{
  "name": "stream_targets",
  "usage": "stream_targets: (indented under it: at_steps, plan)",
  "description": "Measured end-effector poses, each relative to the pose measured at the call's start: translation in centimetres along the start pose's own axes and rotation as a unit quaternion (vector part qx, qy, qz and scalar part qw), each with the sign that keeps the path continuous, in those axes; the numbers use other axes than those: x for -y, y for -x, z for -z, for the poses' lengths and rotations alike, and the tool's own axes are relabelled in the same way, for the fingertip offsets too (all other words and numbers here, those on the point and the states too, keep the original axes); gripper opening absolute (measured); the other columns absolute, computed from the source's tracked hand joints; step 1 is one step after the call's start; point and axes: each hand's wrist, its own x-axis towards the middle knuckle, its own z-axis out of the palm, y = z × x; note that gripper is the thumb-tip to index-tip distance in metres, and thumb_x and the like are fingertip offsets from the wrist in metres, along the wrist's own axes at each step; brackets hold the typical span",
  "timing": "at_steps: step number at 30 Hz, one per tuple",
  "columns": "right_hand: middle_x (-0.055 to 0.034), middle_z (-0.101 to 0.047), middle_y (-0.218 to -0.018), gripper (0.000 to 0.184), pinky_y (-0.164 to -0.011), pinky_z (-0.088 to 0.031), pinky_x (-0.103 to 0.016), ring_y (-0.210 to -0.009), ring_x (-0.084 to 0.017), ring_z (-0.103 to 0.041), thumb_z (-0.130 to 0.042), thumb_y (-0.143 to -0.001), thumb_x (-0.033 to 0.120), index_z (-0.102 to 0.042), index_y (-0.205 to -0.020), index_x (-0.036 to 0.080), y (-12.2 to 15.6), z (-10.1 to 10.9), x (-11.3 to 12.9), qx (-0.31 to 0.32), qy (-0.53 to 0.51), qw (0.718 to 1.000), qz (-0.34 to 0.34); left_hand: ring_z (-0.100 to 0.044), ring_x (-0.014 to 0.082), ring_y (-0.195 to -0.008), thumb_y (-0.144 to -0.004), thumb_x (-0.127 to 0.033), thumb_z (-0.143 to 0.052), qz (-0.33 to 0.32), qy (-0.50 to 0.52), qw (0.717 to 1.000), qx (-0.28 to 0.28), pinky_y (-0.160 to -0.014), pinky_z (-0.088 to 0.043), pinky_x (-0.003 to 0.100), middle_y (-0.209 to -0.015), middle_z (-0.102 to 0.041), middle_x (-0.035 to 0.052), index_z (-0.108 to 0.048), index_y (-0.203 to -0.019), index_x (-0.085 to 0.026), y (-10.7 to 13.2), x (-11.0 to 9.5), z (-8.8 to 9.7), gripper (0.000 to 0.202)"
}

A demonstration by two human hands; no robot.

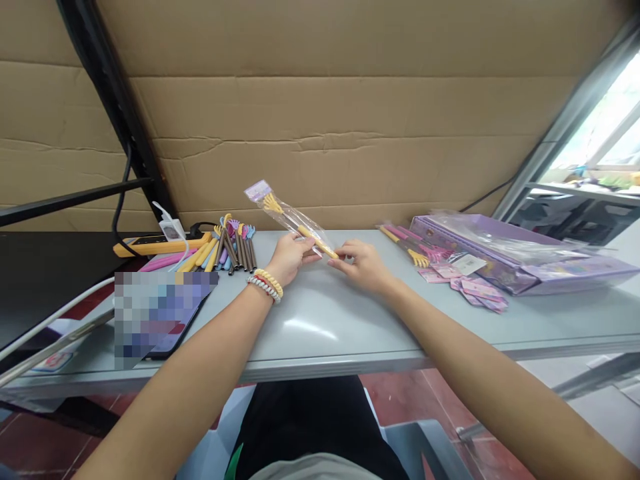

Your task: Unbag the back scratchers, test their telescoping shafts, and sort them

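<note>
A yellow back scratcher (317, 241) with a small hand-shaped head lies mostly inside a clear plastic sleeve (295, 217) topped by a purple card. It is tilted above the table, head up to the left. My left hand (291, 259), wearing two beaded or braided bands, is closed around the sleeve near the handle. Pinched between the fingers of my right hand (361, 263) is the lower end of the yellow handle, at the sleeve's mouth. Left of my hands is a pile of loose back scratchers (235, 245) in several colours.
Bagged back scratchers (407, 245) and pink cards (480, 293) lie at the right, beside a purple box (530, 257) holding plastic sleeves. A phone (185, 317), partly blurred out, rests front left. Behind it are an orange power strip (155, 247) and a white charger (171, 228). Cardboard (325, 133) stands behind the table.
</note>
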Motion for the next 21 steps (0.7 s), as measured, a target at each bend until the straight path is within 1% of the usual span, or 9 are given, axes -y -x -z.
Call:
stream_targets:
  at_steps: [2,6,8,10,12,14,16,18,21]
  plan:
    - [-0.0039,-0.060,-0.066,0.019,-0.063,-0.036,-0.028,-0.064,-0.014,-0.049,-0.060,-0.079,0.033,-0.069,-0.071,0.018,-0.1,0.6,-0.1,0.010,0.003,1.000,-0.011,-0.065,0.0135,-0.064,-0.080,-0.013,-0.060,-0.022,0.022,0.999,-0.016,-0.074,-0.055,0.037,-0.073,-0.064,0.0029,-0.054,-0.080,-0.013,-0.2,-0.3,0.3,0.006]
    - [-0.0025,-0.058,-0.065,0.021,-0.060,-0.032,-0.027,-0.061,-0.013,-0.047,-0.058,-0.076,0.035,-0.067,-0.069,0.017,-0.2,2.1,-0.4,0.035,0.006,0.998,-0.054,-0.063,0.0119,-0.059,-0.082,-0.024,-0.059,-0.053,0.067,0.991,-0.099,-0.071,-0.055,0.034,-0.070,-0.064,0.0016,-0.052,-0.077,-0.014,-0.6,-1.0,0.8,0.013]
    - [-0.0006,-0.054,-0.060,0.024,-0.056,-0.030,-0.026,-0.058,-0.012,-0.044,-0.057,-0.075,0.037,-0.064,-0.068,0.016,-0.1,2.5,-0.4,0.066,-0.004,0.994,-0.088,-0.063,0.0116,-0.059,-0.081,-0.025,-0.062,-0.052,0.069,0.992,-0.091,-0.072,-0.055,0.033,-0.072,-0.065,0.0024,-0.053,-0.078,-0.014,-0.5,-1.1,0.9,0.014]
    - [0.0013,-0.047,-0.057,0.028,-0.053,-0.027,-0.025,-0.055,-0.011,-0.039,-0.054,-0.076,0.041,-0.059,-0.066,0.016,0.0,2.5,-0.4,0.108,-0.027,0.987,-0.116,-0.065,0.0126,-0.063,-0.079,-0.023,-0.065,-0.045,0.069,0.995,-0.057,-0.075,-0.054,0.035,-0.075,-0.066,0.0038,-0.054,-0.079,-0.014,-0.3,-1.0,0.8,0.014]
    - [0.0025,-0.043,-0.057,0.032,-0.052,-0.025,-0.025,-0.054,-0.010,-0.036,-0.052,-0.077,0.045,-0.055,-0.065,0.016,0.1,2.3,-0.4,0.155,-0.068,0.977,-0.133,-0.066,0.0144,-0.068,-0.076,-0.021,-0.067,-0.044,0.074,0.996,-0.031,-0.077,-0.054,0.036,-0.078,-0.066,0.0046,-0.053,-0.079,-0.014,-0.1,-1.0,0.6,0.016]
    - [0.0026,-0.043,-0.058,0.034,-0.052,-0.026,-0.025,-0.055,-0.010,-0.035,-0.050,-0.078,0.048,-0.055,-0.067,0.016,0.2,2.1,-0.6,0.188,-0.111,0.966,-0.138,-0.067,0.0164,-0.069,-0.073,-0.023,-0.069,-0.046,0.078,0.996,-0.026,-0.075,-0.054,0.036,-0.077,-0.065,0.0040,-0.053,-0.080,-0.015,-0.1,-1.0,0.6,0.020]
    - [0.0019,-0.046,-0.061,0.034,-0.054,-0.028,-0.025,-0.057,-0.010,-0.038,-0.049,-0.079,0.048,-0.057,-0.072,0.016,0.1,2.0,-1.0,0.197,-0.137,0.961,-0.136,-0.067,0.0178,-0.066,-0.073,-0.030,-0.068,-0.047,0.084,0.994,-0.051,-0.070,-0.055,0.035,-0.073,-0.063,0.0031,-0.053,-0.082,-0.016,-0.3,-1.3,0.8,0.023]
    - [0.0011,-0.050,-0.065,0.033,-0.056,-0.030,-0.025,-0.059,-0.011,-0.040,-0.048,-0.080,0.047,-0.059,-0.076,0.016,0.1,2.1,-1.4,0.193,-0.136,0.962,-0.134,-0.065,0.0168,-0.059,-0.076,-0.034,-0.064,-0.051,0.092,0.989,-0.106,-0.062,-0.055,0.032,-0.067,-0.060,0.0017,-0.052,-0.082,-0.016,-0.6,-1.5,1.1,0.023]
    - [0.0005,-0.052,-0.066,0.033,-0.057,-0.029,-0.025,-0.062,-0.012,-0.042,-0.047,-0.080,0.045,-0.062,-0.078,0.016,0.0,2.3,-1.9,0.181,-0.097,0.969,-0.140,-0.061,0.0130,-0.052,-0.077,-0.029,-0.060,-0.062,0.098,0.978,-0.176,-0.053,-0.052,0.027,-0.063,-0.058,0.0000,-0.052,-0.077,-0.015,-1.0,-1.7,1.7,0.016]
